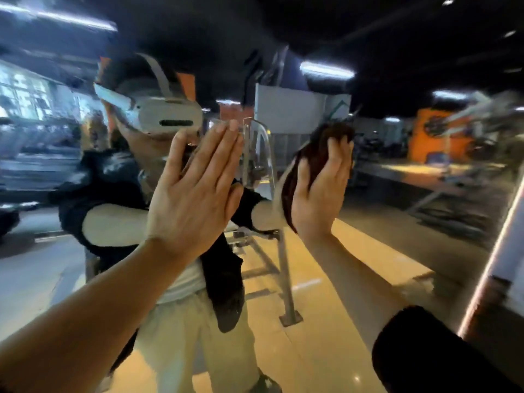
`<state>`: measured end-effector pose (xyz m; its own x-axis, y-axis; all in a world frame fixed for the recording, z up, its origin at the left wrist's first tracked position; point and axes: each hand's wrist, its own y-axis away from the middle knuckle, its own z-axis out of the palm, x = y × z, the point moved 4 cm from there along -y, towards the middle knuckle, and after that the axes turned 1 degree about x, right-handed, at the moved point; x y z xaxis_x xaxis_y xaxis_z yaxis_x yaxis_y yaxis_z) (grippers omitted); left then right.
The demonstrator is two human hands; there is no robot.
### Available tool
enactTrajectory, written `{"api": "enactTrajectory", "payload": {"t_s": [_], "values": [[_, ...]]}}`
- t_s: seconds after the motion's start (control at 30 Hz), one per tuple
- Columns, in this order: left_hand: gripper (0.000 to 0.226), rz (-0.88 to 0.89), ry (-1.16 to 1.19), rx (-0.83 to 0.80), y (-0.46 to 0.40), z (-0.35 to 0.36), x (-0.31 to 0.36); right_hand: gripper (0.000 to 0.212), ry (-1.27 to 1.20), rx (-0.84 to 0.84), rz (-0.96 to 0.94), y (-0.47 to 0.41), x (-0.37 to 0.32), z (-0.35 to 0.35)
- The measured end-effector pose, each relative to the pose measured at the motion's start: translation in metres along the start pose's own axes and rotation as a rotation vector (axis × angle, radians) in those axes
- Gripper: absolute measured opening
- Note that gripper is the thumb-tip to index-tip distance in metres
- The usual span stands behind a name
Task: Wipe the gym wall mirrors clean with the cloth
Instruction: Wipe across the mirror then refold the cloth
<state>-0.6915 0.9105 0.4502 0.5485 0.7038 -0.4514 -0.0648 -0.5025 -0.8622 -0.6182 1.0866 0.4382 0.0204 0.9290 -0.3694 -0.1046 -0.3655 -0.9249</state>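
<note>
Against the mirror (397, 194): left hand (195, 191) flat, fingers straight, holding nothing, likely bracing; right hand (320, 194) fingers extended, pressing a dark cloth (314, 157) to the glass, apparently for wiping, reflection directly behind.

A flat left hand (192, 191) lay against the wide glass wall mirror (397, 222), left of the right hand (320, 194) pressing a dark brown crumpled cloth (312, 154) there.
</note>
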Motion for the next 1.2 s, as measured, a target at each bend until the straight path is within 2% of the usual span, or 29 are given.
{"api": "enactTrajectory", "payload": {"t_s": [0.07,0.13,0.27,0.33,0.4,0.53,0.6,0.7,0.77,0.87,0.93,0.97,1.1,1.13,1.2], "values": [[0.063,0.004,-0.011,0.009,0.001,-0.001,0.0,0.056,-0.007,0.1,0.112,-0.035,-0.02,0.01],[0.063,0.002,-0.002,0.02,0.001,-0.001,0.0,0.053,0.006,0.079,0.005,-0.02,-0.033,0.018],[0.064,-0.006,-0.028,-0.009,0.001,-0.003,0.0,0.047,0.034,-0.164,-0.226,0.091,-0.013,0.007],[0.067,0.003,-0.064,-0.023,0.002,-0.002,0.0,0.047,0.072,-0.268,-0.341,0.12,0.003,-0.003],[0.065,-0.001,-0.056,-0.019,0.001,-0.003,0.0,0.047,0.067,-0.273,-0.371,0.092,0.009,-0.006],[0.065,0.001,-0.034,-0.044,0.001,0.0,0.001,0.054,0.03,-0.029,-0.111,-0.045,-0.024,0.005],[0.064,0.008,-0.025,-0.047,0.002,0.002,0.001,0.056,0.027,0.049,-0.097,-0.089,-0.046,0.015],[0.065,0.008,0.047,-0.019,0.002,-0.001,-0.001,0.05,0.018,0.045,-0.223,-0.075,-0.059,0.022],[0.064,-0.002,0.127,0.006,0.0,-0.008,-0.003,0.049,0.043,-0.069,-0.339,-0.032,-0.047,0.017],[0.062,0.008,0.219,0.079,-0.004,-0.025,-0.019,0.05,0.108,-0.287,-0.647,0.029,-0.015,0.006],[0.06,0.005,0.192,0.125,-0.011,-0.037,-0.04,0.05,0.112,-0.333,-0.756,0.019,-0.003,0.001],[0.059,-0.005,0.161,0.14,-0.018,-0.044,-0.053,0.05,0.108,-0.299,-0.718,-0.001,-0.005,0.002],[0.057,-0.028,-0.018,0.177,-0.06,-0.063,-0.095,0.053,0.033,-0.038,-0.309,-0.116,-0.054,0.014],[0.057,-0.029,-0.045,0.186,-0.07,-0.066,-0.101,0.054,0.008,-0.016,-0.287,-0.131,-0.07,0.02],[0.058,-0.032,-0.077,0.173,-0.086,-0.069,-0.113,0.054,0.002,-0.04,-0.381,-0.124,-0.099,0.032]]}}
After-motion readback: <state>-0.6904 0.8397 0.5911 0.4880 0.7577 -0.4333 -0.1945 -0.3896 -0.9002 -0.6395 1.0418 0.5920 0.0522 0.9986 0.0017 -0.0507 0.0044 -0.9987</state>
